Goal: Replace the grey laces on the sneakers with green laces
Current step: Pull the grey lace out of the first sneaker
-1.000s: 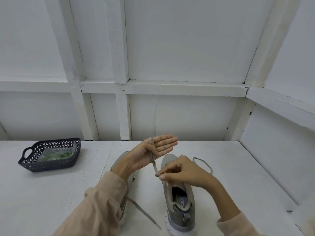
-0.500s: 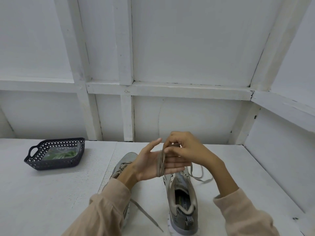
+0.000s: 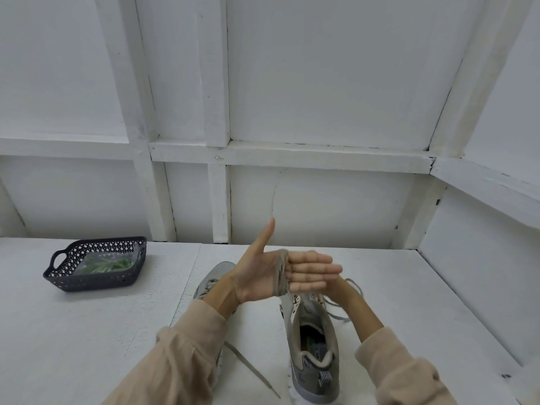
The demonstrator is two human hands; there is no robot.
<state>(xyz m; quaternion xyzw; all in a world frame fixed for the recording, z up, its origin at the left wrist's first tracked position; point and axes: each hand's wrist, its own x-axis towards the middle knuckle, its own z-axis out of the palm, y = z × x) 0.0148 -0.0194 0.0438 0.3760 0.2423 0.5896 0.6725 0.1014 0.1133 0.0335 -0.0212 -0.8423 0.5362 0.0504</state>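
My left hand (image 3: 260, 276) is raised over the sneakers, palm toward me, fingers straight and thumb up. A grey lace (image 3: 281, 273) is wound in several turns around its palm. My right hand (image 3: 343, 292) sits behind the left fingers, which hide its own fingers, so its grip is unclear. The lace's loose end (image 3: 340, 316) trails on the table beside the right wrist. The right grey sneaker (image 3: 317, 346) stands below with bare eyelets. The left grey sneaker (image 3: 214, 277) is partly behind my left forearm, and its lace (image 3: 252, 371) trails toward me.
A dark perforated basket (image 3: 93, 283) holding green laces (image 3: 109, 264) in a clear bag stands at the far left of the white table (image 3: 87, 331). White panelled walls close off the back and right side.
My left hand turned thumb up with more lace wound around its palm. My right hand moved from above the left fingers to behind and below them.
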